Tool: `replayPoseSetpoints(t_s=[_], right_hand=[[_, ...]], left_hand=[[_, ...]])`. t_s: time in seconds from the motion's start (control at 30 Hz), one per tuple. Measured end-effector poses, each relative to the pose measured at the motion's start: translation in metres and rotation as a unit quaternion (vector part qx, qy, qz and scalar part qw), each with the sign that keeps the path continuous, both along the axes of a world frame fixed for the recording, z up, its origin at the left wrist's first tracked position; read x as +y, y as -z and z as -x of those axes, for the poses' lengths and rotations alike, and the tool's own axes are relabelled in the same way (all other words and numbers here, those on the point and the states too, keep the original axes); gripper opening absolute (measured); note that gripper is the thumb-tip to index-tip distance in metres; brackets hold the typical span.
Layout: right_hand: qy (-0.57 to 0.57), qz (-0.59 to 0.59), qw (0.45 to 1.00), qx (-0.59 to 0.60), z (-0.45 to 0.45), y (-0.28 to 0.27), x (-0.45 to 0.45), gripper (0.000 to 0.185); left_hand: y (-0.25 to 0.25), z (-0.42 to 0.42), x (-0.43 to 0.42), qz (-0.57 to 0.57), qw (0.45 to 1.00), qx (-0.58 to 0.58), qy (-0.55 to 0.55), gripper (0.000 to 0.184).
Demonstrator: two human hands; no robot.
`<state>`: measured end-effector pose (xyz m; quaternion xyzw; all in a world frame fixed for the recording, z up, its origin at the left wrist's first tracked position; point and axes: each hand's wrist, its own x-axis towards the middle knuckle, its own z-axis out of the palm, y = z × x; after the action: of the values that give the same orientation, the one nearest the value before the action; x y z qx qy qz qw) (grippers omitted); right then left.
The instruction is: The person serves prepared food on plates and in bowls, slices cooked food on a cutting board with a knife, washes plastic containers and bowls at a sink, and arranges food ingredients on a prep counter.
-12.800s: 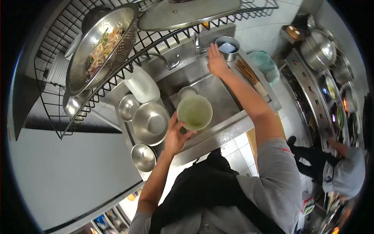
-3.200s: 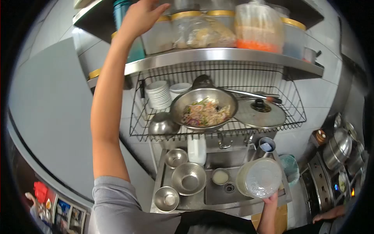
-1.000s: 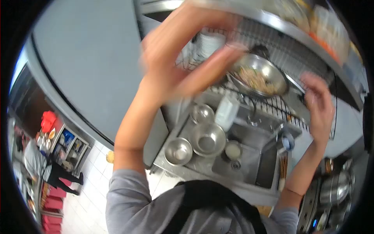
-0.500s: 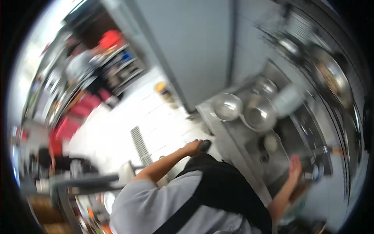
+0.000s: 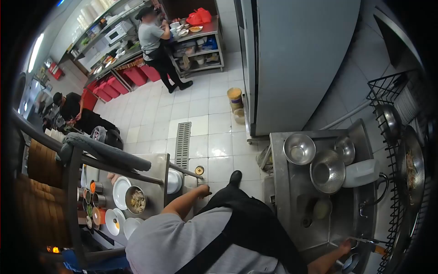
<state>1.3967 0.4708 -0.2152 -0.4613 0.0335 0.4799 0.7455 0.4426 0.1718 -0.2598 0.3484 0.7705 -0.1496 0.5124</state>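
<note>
- Right hand — low at the far end of the sink, right by the slim tap; whether its fingers touch the metal, or stand apart or together, I cannot tell.
- Left hand — out over the tiled floor, near the end of the plate-laden worktop; the fingers look curled in, but I cannot tell whether that grip is closed on anything.
- The slim tap sits at the sink's back edge, just beside an orange-brown piece.
- A small pale bowl rests in the basin, close to the drain hole.
- Beside the basin stand two steel bowls, one larger and one smaller, with a steel colander near them and a white jug lying against it.
- The worktop carries white plates and a steel bowl of food.
- Well apart, one co-worker stands at a back counter, and another, in black, is farther left.
</note>
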Motion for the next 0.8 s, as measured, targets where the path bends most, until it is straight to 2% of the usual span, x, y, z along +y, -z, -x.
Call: replayPoseSetpoints(t_s=[0.03,0.1,0.2,0.23,0.3,0.43,0.57,0.7,0.77,0.8], right_hand=[[0.056,0.003,0.998,-0.012,-0.002,0.001,0.001,0.039],[0.138,-0.017,0.990,-0.016,0.031,-0.030,0.002,0.042],[0.213,-0.051,0.975,-0.024,0.043,-0.051,0.002,0.047],[0.215,-0.079,0.973,-0.008,0.045,-0.052,0.000,0.047],[0.218,-0.132,0.967,0.027,0.012,-0.020,0.004,0.047],[0.213,-0.091,0.973,-0.001,0.021,-0.036,0.011,0.042],[0.206,-0.055,0.976,-0.036,0.019,-0.052,0.007,0.037],[0.150,0.065,0.967,-0.193,0.027,-0.067,-0.007,0.033],[0.084,0.212,0.905,-0.360,0.051,-0.075,-0.025,0.031],[0.046,0.278,0.846,-0.453,0.068,-0.079,-0.033,0.031]], left_hand=[[0.003,0.003,-0.006,-0.021,1.000,-0.005,-0.013,0.042],[-0.001,0.006,-0.005,-0.067,0.997,-0.015,-0.036,0.046],[-0.021,0.015,0.008,-0.105,0.992,-0.008,-0.075,0.042],[-0.026,0.019,0.012,-0.115,0.989,-0.008,-0.092,0.041],[-0.039,0.026,0.023,-0.117,0.989,-0.005,-0.089,0.039],[-0.048,0.033,0.033,-0.152,0.984,-0.005,-0.096,0.039],[-0.045,0.027,0.031,-0.135,0.986,-0.016,-0.098,0.040],[-0.031,0.028,0.048,-0.074,0.997,-0.032,0.000,0.042],[-0.025,0.032,0.060,-0.054,0.998,-0.032,0.003,0.039],[-0.023,0.033,0.068,-0.056,0.998,-0.035,-0.007,0.039]])
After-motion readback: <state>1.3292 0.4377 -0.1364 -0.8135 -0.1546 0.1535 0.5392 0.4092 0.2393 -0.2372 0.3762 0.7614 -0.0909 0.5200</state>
